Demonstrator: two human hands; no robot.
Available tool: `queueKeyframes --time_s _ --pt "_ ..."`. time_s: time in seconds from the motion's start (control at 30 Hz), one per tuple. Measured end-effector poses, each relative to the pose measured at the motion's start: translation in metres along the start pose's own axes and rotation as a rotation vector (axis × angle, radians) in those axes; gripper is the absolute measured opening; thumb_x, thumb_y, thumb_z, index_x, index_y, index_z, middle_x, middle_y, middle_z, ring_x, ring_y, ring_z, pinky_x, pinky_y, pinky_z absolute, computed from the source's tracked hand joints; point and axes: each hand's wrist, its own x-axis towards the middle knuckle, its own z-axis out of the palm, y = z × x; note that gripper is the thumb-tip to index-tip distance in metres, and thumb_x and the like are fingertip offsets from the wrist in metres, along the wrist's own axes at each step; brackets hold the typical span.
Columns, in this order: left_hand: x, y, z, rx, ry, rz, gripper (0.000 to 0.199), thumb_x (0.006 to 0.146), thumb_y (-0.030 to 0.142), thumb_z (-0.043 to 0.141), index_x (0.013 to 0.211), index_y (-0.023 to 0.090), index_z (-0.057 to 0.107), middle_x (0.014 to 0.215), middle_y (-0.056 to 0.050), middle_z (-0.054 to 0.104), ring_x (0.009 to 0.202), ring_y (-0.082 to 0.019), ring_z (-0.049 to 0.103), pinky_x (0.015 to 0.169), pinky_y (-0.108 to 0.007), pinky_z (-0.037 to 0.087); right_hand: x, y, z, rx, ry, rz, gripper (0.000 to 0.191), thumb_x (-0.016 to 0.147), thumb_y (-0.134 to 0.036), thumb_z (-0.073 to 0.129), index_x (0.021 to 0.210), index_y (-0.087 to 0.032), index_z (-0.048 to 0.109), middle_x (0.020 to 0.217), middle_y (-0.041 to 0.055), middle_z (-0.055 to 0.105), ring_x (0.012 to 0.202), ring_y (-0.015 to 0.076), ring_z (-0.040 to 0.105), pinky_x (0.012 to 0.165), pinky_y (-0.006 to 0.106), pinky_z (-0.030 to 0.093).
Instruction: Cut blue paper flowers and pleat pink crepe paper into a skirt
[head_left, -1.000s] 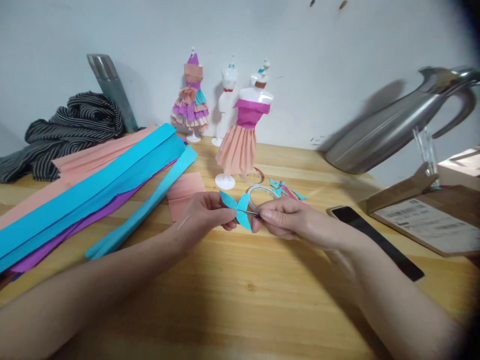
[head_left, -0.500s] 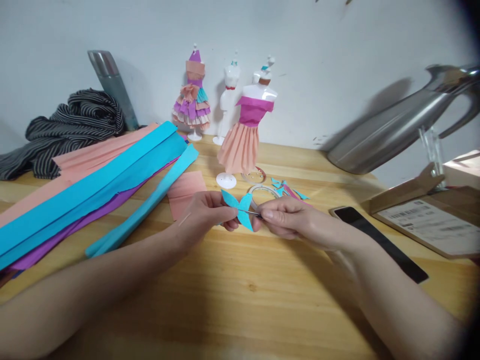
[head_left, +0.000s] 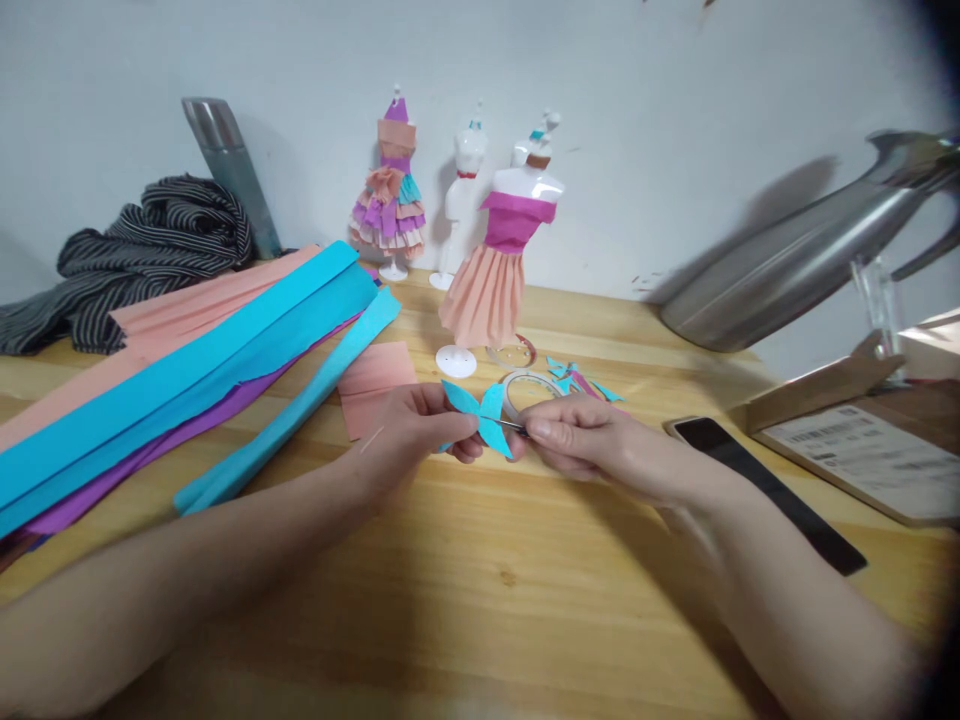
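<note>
A small turquoise paper piece (head_left: 494,438) with pointed, petal-like lobes is pinched between the thumb and fingers of my left hand (head_left: 427,425). My right hand (head_left: 574,432) is closed on a thin metal tool (head_left: 511,426), which lies across the middle of the paper. Its handle is hidden in my fingers, so I cannot tell whether it is scissors or tweezers. Just behind the hands, a tape roll (head_left: 511,382) lies on the table beside turquoise and pink paper scraps (head_left: 574,378).
Paper-dressed mannequins (head_left: 504,285) stand at the back. Turquoise, peach and purple paper strips (head_left: 225,350), a striped cloth (head_left: 154,235) and a bottle (head_left: 244,180) are on the left. To the right are a phone (head_left: 765,490), a cardboard box (head_left: 862,455) and a metal jug (head_left: 765,255).
The whole view has shifted slightly, with things appearing a little further right. Both hands keep the same hold on the turquoise paper and the thin metal tool.
</note>
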Motion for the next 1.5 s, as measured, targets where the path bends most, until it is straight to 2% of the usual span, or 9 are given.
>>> queueKeyframes --time_s 0.2,0.67,0.93,1.2,1.33,1.5 --pt "-0.0001 0.0008 0.0011 -0.001 -0.006 -0.002 0.010 0.061 0.023 0.071 0.059 0.014 0.068 0.057 -0.003 0.066 0.056 -0.012 0.058 0.059 -0.027 0.046 0.0005 0.0013 -0.0003 -0.003 0.002 -0.008 0.048 0.086 -0.060 0.056 0.080 -0.013 0.065 0.045 -0.0096 0.031 0.041 0.0065 0.020 0.044 0.027 0.013" --pt "0.0001 0.0019 0.0005 0.010 -0.011 -0.036 0.011 0.059 0.023 0.070 0.059 0.013 0.066 0.055 -0.003 0.065 0.054 -0.012 0.057 0.058 -0.027 0.046 0.0012 0.0011 -0.0013 -0.033 -0.007 -0.022 0.048 0.086 -0.061 0.055 0.076 -0.015 0.063 0.046 -0.0084 0.033 0.042 0.0068 0.023 0.043 0.026 0.015" --pt "0.0015 -0.0010 -0.0013 0.000 -0.017 -0.023 0.011 0.060 0.023 0.070 0.059 0.013 0.068 0.059 -0.005 0.067 0.056 -0.013 0.058 0.058 -0.027 0.046 0.0017 0.0023 -0.0021 -0.043 -0.016 -0.037 0.049 0.086 -0.061 0.055 0.063 -0.018 0.051 0.046 -0.0085 0.030 0.042 0.0065 0.021 0.044 0.027 0.013" --pt "-0.0004 0.0062 -0.0004 0.003 -0.039 -0.058 0.009 0.059 0.021 0.071 0.057 0.013 0.067 0.056 -0.005 0.066 0.055 -0.013 0.058 0.060 -0.028 0.046 0.0017 0.0045 -0.0057 -0.049 -0.042 -0.032 0.055 0.086 -0.061 0.054 0.054 -0.020 0.037 0.047 -0.0084 0.025 0.043 0.0065 0.019 0.045 0.028 0.012" --pt "-0.0009 0.0074 -0.0017 0.014 -0.060 -0.065 0.010 0.061 0.022 0.071 0.059 0.013 0.068 0.058 -0.005 0.068 0.056 -0.013 0.059 0.061 -0.028 0.047 0.0008 0.0026 -0.0060 -0.064 -0.047 -0.026 0.055 0.087 -0.060 0.054 0.053 -0.020 0.036 0.048 -0.0080 0.025 0.044 0.0068 0.020 0.046 0.028 0.012" --pt "-0.0013 0.0077 -0.0004 0.022 -0.027 -0.065 0.010 0.060 0.023 0.070 0.060 0.013 0.068 0.057 -0.004 0.067 0.056 -0.013 0.059 0.060 -0.027 0.047 -0.0001 0.0027 -0.0031 -0.033 -0.023 -0.067 0.055 0.089 -0.059 0.052 0.053 -0.020 0.036 0.048 -0.0072 0.028 0.045 0.0072 0.021 0.046 0.028 0.014"
